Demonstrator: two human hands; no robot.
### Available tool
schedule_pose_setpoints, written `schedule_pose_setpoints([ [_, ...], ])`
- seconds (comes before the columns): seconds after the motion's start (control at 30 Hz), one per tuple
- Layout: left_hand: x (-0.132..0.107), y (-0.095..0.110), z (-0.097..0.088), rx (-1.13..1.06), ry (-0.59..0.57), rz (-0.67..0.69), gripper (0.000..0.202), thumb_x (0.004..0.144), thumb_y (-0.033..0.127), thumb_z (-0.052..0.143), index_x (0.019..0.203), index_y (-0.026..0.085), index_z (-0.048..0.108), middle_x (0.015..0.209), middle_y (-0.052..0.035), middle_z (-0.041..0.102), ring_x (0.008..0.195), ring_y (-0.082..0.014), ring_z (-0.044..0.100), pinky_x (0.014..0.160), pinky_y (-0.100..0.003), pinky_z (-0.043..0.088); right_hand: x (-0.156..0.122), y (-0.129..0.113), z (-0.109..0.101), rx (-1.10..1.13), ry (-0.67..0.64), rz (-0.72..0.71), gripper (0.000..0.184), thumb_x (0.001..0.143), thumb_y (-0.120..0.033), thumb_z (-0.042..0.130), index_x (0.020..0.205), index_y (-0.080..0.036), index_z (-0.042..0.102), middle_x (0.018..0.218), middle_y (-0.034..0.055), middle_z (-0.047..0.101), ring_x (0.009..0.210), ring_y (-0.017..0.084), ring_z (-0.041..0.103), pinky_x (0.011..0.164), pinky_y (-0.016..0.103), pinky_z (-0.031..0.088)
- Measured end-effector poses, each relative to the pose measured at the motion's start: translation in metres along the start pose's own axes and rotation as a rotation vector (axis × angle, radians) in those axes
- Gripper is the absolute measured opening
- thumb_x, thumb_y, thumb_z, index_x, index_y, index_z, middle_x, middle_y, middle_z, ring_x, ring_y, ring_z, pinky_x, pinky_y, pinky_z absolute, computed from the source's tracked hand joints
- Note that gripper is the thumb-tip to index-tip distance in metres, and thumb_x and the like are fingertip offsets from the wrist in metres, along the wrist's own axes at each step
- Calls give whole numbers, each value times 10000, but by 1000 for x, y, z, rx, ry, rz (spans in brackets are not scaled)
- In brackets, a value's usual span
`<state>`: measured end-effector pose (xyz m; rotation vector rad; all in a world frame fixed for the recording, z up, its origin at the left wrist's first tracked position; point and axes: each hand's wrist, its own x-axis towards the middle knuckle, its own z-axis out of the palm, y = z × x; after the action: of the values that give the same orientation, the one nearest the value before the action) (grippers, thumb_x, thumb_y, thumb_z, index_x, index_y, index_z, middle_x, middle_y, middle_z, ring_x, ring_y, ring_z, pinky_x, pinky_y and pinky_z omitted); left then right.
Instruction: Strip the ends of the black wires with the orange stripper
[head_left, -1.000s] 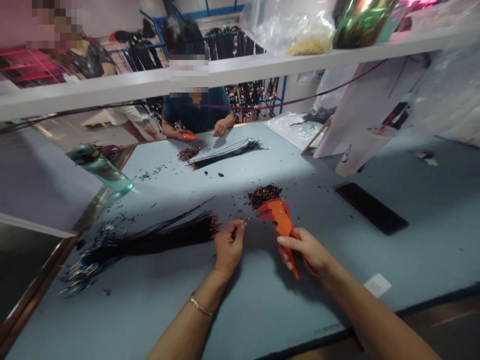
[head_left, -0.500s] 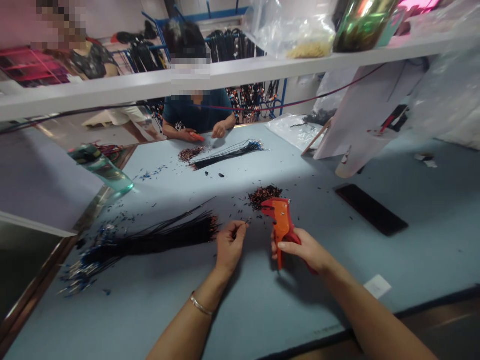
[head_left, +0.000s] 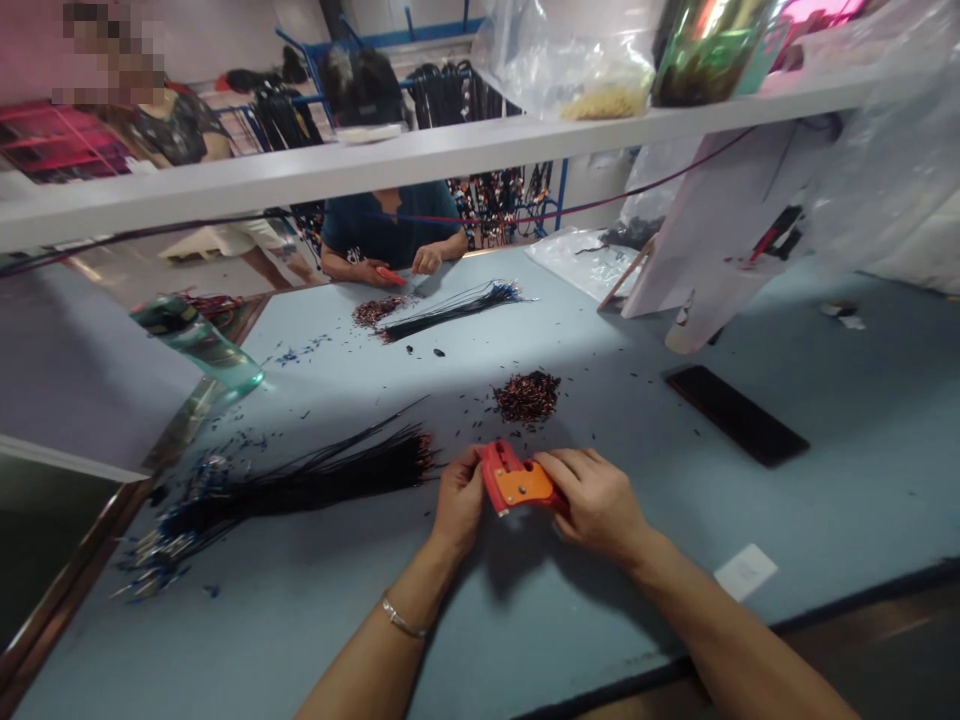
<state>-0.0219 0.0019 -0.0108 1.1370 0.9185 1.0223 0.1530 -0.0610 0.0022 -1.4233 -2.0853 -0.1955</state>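
My right hand [head_left: 604, 498] is closed round the handles of a red and orange wire stripper [head_left: 523, 484], which lies tilted with its jaw end pointing left. My left hand [head_left: 459, 505] is pinched shut against that jaw end, holding a thin black wire whose tip is hidden behind the tool. Left of it a bundle of black wires [head_left: 337, 475] rests on the table, copper-coloured ends toward the hand and blue-and-silver ends at the far left. Just beyond the stripper is a pile of small black and copper-coloured scraps [head_left: 527, 397].
Across the blue-grey table [head_left: 570, 640] a co-worker's hands [head_left: 427, 260] hold a red tool near another wire bundle [head_left: 454, 312]. A phone [head_left: 739, 413] and white paper piece [head_left: 746, 572] lie right. A green bottle [head_left: 225, 355] stands left; a white shelf [head_left: 450, 150] crosses above.
My right hand has turned the wire stripper from upright to sideways and brought it left to my left hand. The wire tip that showed at my left fingers is now covered.
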Motion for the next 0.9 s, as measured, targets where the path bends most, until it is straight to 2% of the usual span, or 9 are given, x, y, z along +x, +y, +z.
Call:
schedule_pose_setpoints([
  [0.13,-1,4,3,-66,30,-46,168,645,293,693,699,147,632,609,31,579,552,-83,467,558,-177,394,1,-3,1,-51,-10,-23,338,782,-159,494,1103,-105,585,918,139,657,804,243,581,747,377,420],
  [0.23,-3,11,6,-34,-14,-38,143,613,252,702,648,142,618,582,39,572,544,-81,466,556,-182,397,1,-3,0,-52,-18,-9,344,792,-152,488,1119,-115,586,928,136,659,811,239,580,779,395,405],
  [0.43,-5,13,6,97,-127,-28,206,610,308,723,692,126,668,651,-9,640,605,-129,543,632,-244,460,2,-3,0,-35,15,-9,365,777,-132,480,1123,-102,591,924,149,661,808,249,585,793,426,391],
  [0.57,-5,12,5,148,-201,18,192,660,318,700,684,129,687,698,-28,672,652,-146,574,685,-264,475,3,-3,0,-35,27,-6,365,747,-126,487,1096,-79,585,922,155,662,809,252,586,804,429,378],
  [0.73,-4,13,5,181,-223,39,144,677,274,673,687,133,696,689,-21,680,650,-141,576,684,-256,474,3,-1,2,-40,21,3,329,730,-112,467,1038,-93,582,894,141,666,786,240,581,784,404,373],
  [0.9,-3,12,5,175,-243,8,185,675,308,674,718,131,711,723,-37,702,677,-165,600,719,-284,486,4,-1,4,-22,-30,28,341,670,-120,479,994,-102,582,842,129,658,732,234,564,749,382,362],
])
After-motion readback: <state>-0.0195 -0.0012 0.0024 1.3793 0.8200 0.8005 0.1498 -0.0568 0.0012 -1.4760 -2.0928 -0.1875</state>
